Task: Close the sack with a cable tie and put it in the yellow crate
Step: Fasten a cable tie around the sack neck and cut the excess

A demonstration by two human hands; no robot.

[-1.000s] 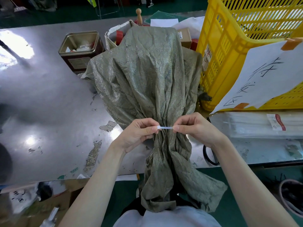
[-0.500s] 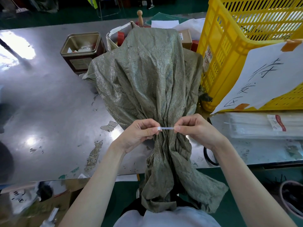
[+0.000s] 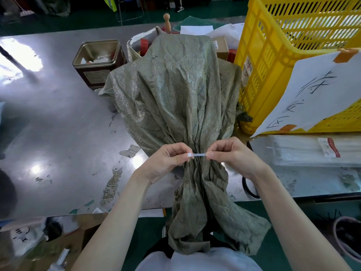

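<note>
A grey-green woven sack (image 3: 175,90) lies on the steel table (image 3: 58,124), its neck gathered near the front edge and its loose mouth hanging over toward me. A white cable tie (image 3: 198,155) runs across the gathered neck. My left hand (image 3: 168,161) pinches the tie's head end, and my right hand (image 3: 234,155) pinches the strap end. The short stretch of tie between my fingers is taut. The yellow crate (image 3: 273,55) stands on the table just right of the sack, with a handwritten paper sheet (image 3: 322,90) taped to its side.
An open square tin (image 3: 97,61) sits behind the sack at left. Boxes and papers (image 3: 220,44) crowd the back. A clear bag of cable ties (image 3: 312,151) lies at right. A black ring (image 3: 248,186) lies near my right wrist. A round bin (image 3: 349,237) stands on the floor.
Both hands stay pinched on the tie at the sack's neck. The visible strip between my fingers is slightly longer now.
</note>
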